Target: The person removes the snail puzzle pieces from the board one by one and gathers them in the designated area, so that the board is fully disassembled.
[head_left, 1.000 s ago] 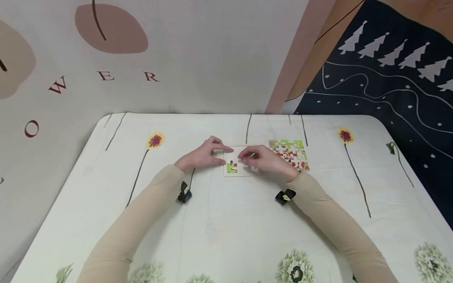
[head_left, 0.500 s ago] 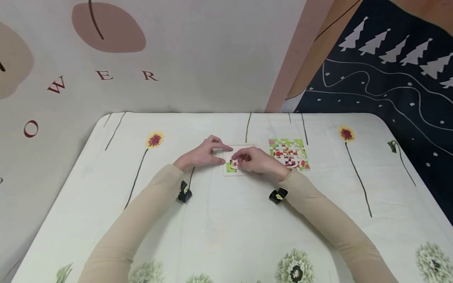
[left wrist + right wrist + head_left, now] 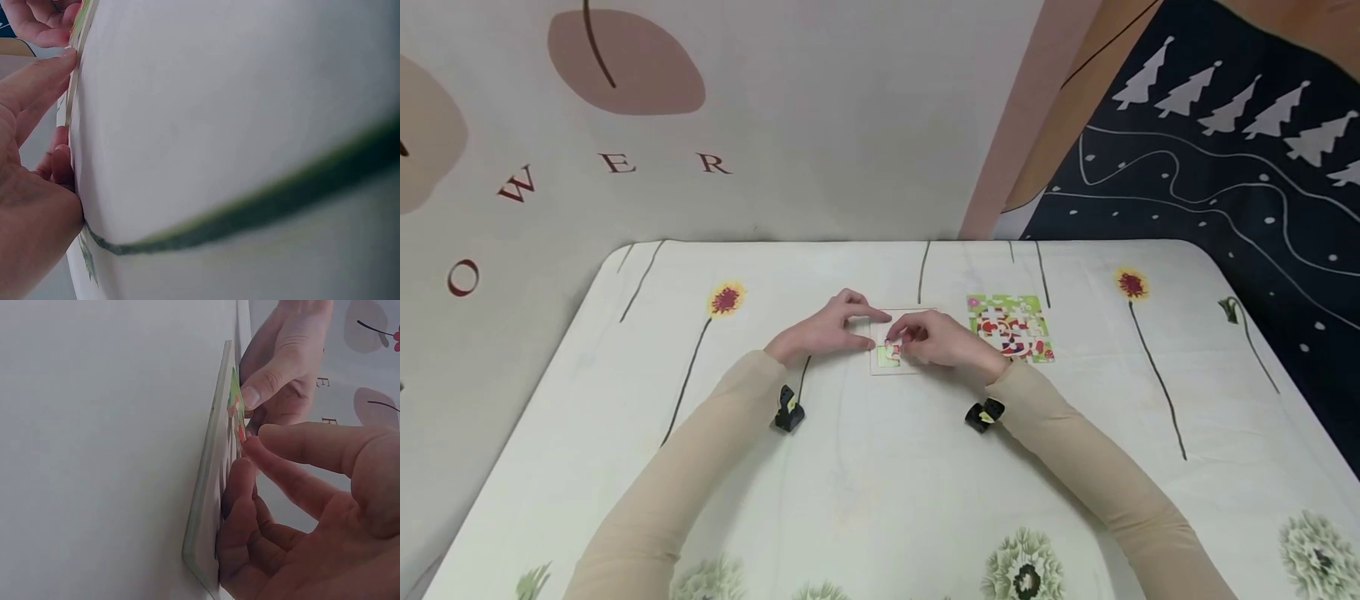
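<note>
A pale, thin puzzle board [image 3: 881,332] lies on the table, with a few green, red and white puzzle pieces [image 3: 886,358] at its near left corner. My left hand [image 3: 827,329] rests at the board's left edge, thumb and index finger spread and fairly straight against it. Over the board, my right hand [image 3: 946,340] pinches a small puzzle piece [image 3: 242,432] between thumb and fingertips, beside those pieces. Seen from the right wrist, green and red pieces stand slightly raised off the board [image 3: 203,500]. The fingers hide most of the pinched piece.
Right of the board lies a group of colourful puzzle pieces [image 3: 1009,310] in a rough rectangle, partly behind my right wrist. A white flower-printed cloth [image 3: 865,483] covers the table. Behind the far edge rises a printed wall covering [image 3: 835,150].
My right hand has moved left across the board to the pieces at its near left corner. Those pieces now look paler, as if catching light. My left hand stays put.
</note>
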### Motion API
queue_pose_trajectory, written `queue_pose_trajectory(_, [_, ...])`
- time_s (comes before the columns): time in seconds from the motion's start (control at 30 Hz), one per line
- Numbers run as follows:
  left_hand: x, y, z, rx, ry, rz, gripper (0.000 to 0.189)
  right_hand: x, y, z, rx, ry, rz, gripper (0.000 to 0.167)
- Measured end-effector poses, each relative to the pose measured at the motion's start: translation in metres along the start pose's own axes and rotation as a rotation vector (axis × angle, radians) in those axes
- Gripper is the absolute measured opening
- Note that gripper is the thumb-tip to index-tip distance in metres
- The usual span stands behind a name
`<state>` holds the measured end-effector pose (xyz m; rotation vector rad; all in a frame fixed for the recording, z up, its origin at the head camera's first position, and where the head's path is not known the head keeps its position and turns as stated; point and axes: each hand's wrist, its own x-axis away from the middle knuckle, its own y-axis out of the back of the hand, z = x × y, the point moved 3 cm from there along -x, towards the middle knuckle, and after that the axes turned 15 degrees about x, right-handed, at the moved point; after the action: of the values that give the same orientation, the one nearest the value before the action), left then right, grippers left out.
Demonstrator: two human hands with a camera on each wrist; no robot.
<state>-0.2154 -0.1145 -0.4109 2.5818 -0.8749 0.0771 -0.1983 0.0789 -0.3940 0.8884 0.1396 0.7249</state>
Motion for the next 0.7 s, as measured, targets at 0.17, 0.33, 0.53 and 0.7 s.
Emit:
queue_pose_trajectory(0.17, [-0.0009, -0.0001, 0.0013, 0.016, 0.011, 0.006, 0.046, 0.0000, -0.0009, 0.0022, 0.016, -0.024, -0.019, 0.023])
queue_pose_trajectory(0.33, [-0.0025, -0.0006, 0.0035, 0.018, 0.008, 0.009, 0.046, -0.0008, -0.0025, 0.0034, 0.003, -0.031, -0.046, 0.020])
queue_pose_trajectory(0.53, [-0.0010, -0.0004, 0.0016, 0.021, 0.019, 0.010, 0.048, 0.0000, -0.0027, 0.0047, -0.041, -0.009, -0.057, 0.021])
queue_pose_trajectory(0.7, [-0.0010, 0.0003, 0.0018, 0.030, 0.031, 0.006, 0.049, 0.0001, -0.0034, 0.0063, -0.073, 0.006, -0.060, 0.023])
